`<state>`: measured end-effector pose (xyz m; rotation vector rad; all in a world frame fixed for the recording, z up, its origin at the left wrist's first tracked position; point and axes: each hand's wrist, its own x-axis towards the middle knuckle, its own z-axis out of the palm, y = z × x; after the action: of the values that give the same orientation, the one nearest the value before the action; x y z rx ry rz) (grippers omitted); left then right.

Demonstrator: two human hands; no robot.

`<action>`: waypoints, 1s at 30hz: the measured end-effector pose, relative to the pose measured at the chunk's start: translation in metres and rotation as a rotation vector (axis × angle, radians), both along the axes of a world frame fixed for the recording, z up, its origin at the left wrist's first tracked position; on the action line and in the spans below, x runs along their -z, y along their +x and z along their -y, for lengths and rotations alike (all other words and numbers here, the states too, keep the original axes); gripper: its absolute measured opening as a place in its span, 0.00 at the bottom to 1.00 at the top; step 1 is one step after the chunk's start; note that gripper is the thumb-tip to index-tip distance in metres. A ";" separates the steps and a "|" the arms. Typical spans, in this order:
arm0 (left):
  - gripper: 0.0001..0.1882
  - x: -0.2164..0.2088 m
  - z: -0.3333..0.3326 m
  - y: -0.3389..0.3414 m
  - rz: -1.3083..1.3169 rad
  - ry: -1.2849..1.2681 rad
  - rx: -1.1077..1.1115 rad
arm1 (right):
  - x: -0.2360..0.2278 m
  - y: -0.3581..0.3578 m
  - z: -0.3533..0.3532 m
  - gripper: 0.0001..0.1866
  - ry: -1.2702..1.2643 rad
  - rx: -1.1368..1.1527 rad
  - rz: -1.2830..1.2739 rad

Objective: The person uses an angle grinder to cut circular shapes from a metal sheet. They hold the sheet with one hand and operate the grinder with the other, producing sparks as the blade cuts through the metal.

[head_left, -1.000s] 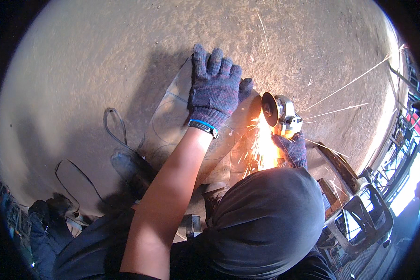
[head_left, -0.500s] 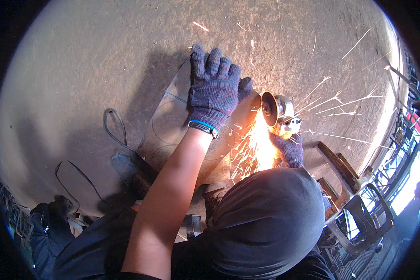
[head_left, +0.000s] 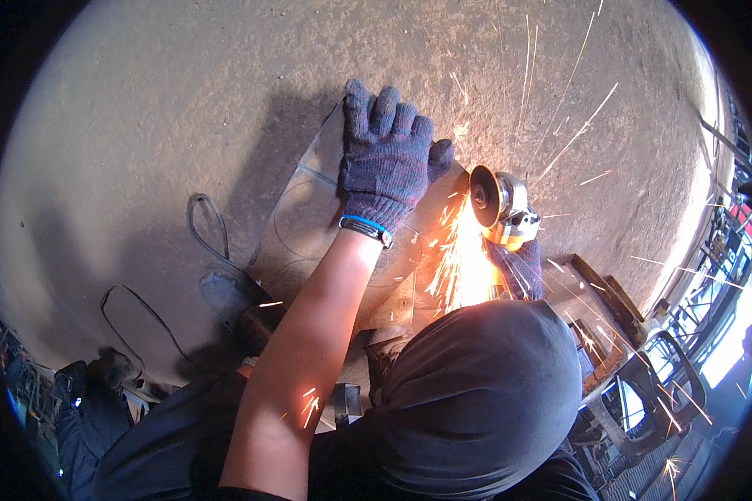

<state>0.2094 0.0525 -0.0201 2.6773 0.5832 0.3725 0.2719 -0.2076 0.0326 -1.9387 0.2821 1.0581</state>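
Observation:
In a dark knitted glove, my left hand (head_left: 384, 163) lies pressed on a metal sheet (head_left: 305, 213) with its fingers stretched toward the far corner. Curved and straight lines are marked on the sheet. To its right, my gloved right hand (head_left: 522, 271) grips an angle grinder (head_left: 514, 217), partly hidden by a rounded form in dark cloth (head_left: 485, 392). The grinder's disc (head_left: 485, 194) stands at the right edge of the sheet. Bright sparks (head_left: 464, 267) pour down from it toward me, and thinner streaks fly up and to the right.
Dusty ground (head_left: 167, 108) surrounds the sheet. A looped dark cable or strap (head_left: 194, 221) and a thinner cord (head_left: 146, 305) lie at left. At right stand a rusty metal frame (head_left: 602, 284) and a dark frame with rounded openings (head_left: 685, 380). A shoe (head_left: 109, 367) shows at lower left.
The sparks have changed pattern, with more streaks flying upward and some crossing my left forearm and the lower right. My hands and the grinder have barely moved.

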 end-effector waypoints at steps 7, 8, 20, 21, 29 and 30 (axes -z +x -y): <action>0.19 -0.001 0.000 0.000 0.002 -0.005 0.003 | -0.001 0.001 -0.001 0.26 -0.100 -0.054 0.049; 0.19 -0.001 0.000 0.000 -0.018 -0.007 0.006 | 0.000 0.000 -0.001 0.26 -0.085 -0.042 0.053; 0.19 -0.002 -0.001 0.000 -0.036 -0.021 0.010 | -0.002 -0.004 -0.007 0.30 -0.039 -0.014 0.078; 0.19 -0.002 -0.001 0.000 -0.020 -0.022 0.009 | -0.002 -0.003 -0.007 0.30 -0.046 -0.018 0.074; 0.19 -0.002 -0.001 0.001 -0.019 -0.018 0.000 | 0.002 -0.003 -0.001 0.30 -0.060 -0.037 0.069; 0.19 -0.002 -0.002 0.000 -0.013 -0.015 0.004 | 0.002 -0.003 -0.001 0.30 -0.059 -0.037 0.067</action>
<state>0.2098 0.0541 -0.0177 2.6683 0.5825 0.3488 0.2690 -0.2069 0.0304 -2.0353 0.2434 1.0162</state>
